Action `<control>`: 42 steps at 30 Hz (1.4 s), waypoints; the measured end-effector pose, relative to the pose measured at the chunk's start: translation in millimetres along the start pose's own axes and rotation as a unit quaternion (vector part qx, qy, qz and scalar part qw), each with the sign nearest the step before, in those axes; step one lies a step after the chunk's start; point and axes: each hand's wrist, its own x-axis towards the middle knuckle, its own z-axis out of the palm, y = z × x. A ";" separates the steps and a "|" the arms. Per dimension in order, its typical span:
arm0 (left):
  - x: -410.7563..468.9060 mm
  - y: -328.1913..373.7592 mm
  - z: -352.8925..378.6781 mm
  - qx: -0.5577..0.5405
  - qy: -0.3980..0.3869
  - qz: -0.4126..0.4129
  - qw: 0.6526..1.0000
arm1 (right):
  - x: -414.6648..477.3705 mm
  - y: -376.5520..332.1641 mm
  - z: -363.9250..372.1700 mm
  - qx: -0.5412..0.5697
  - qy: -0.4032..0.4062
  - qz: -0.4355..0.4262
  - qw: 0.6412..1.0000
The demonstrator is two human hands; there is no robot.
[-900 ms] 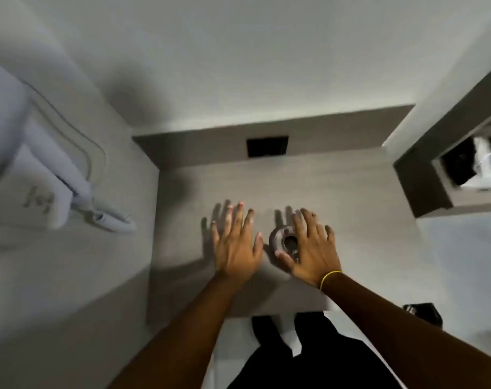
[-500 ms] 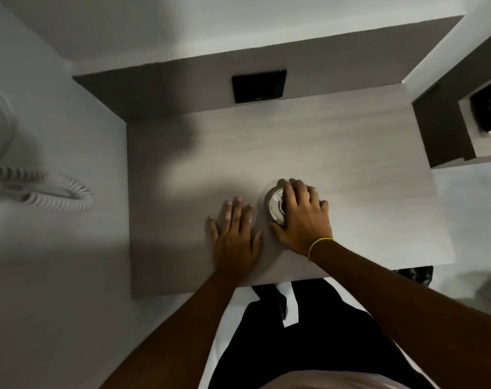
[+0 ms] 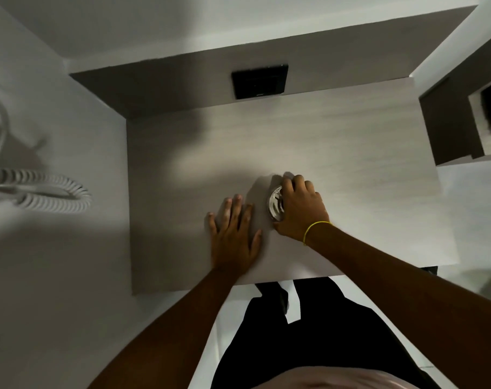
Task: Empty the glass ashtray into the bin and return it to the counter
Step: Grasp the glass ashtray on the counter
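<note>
A round glass ashtray (image 3: 275, 203) sits on the pale wooden counter (image 3: 337, 153), near its front edge. My right hand (image 3: 300, 209) lies over the ashtray's right side with fingers curled around its rim; only the left part of the glass shows. A yellow band circles that wrist. My left hand (image 3: 234, 237) rests flat on the counter just left of the ashtray, fingers spread, holding nothing. No bin is in view.
A black socket plate (image 3: 259, 81) is set in the dark panel behind the counter. A coiled white cord (image 3: 42, 192) hangs on the left wall. A dark shelf unit (image 3: 460, 122) stands at the right. My legs stand below the counter's front edge.
The view has tilted down and closer to the counter. My right hand has gone from beside the ashtray to curled over it. My left hand has slid back toward the front edge.
</note>
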 end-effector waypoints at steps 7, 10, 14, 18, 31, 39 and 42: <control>0.2 0.9 -1.5 -0.006 0.012 -0.003 1.000 | -9.6 1.7 -4.2 -0.003 0.001 -0.023 1.000; 0.6 1.8 -2.9 -0.007 0.017 -0.004 1.000 | -17.1 4.9 -8.8 0.019 0.011 -0.028 0.999; -0.5 2.0 -3.1 0.002 0.024 -0.001 1.000 | -23.3 31.2 -18.9 0.059 0.050 -0.007 0.997; -0.1 2.2 -2.5 -0.002 0.030 -0.002 1.000 | -23.4 77.6 -24.9 0.087 0.079 0.038 0.992; -1.1 1.9 0.8 -0.001 0.043 0.001 0.999 | -16.9 104.8 7.3 0.007 0.104 0.070 0.992; -0.7 0.1 3.2 -0.008 0.050 -0.003 0.999 | -18.3 98.4 26.2 0.066 0.146 0.107 0.981; -0.6 -0.3 4.9 -0.009 0.050 -0.001 0.999 | -17.6 94.3 24.1 0.094 0.145 0.122 0.977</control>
